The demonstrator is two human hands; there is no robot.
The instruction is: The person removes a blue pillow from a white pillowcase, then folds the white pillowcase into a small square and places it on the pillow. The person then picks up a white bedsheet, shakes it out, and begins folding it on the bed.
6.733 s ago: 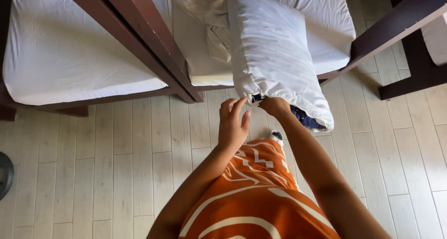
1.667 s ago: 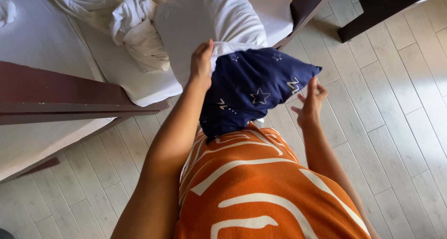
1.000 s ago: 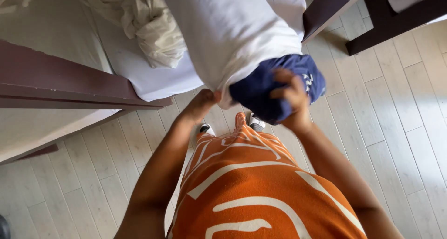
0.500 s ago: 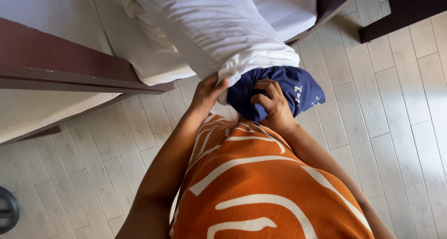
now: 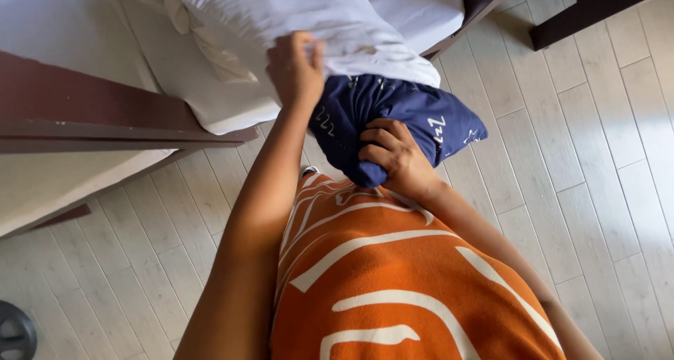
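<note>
My left hand [image 5: 295,69] grips the white pillowcase [image 5: 316,20] near its open end, bunching the fabric. My right hand [image 5: 392,151] is closed on the dark blue pillow [image 5: 414,118] with small white markings, which sticks out of the white case's opening. The white case hangs from the bed edge down toward me, over my orange patterned clothing [image 5: 393,276]. How far the blue pillow reaches inside the case is hidden.
A bed with a white mattress [image 5: 203,100] and rumpled white sheets lies ahead. A dark wooden bed rail [image 5: 105,118] crosses at the left. Another dark wooden frame [image 5: 590,9] stands at the upper right. Pale wood plank floor [image 5: 597,191] runs to the right. A dark round object [image 5: 14,332] sits bottom left.
My left hand has climbed higher on the white case, gathering it. More of the blue pillow now shows below the case, with my right hand still clutching its lower end.
</note>
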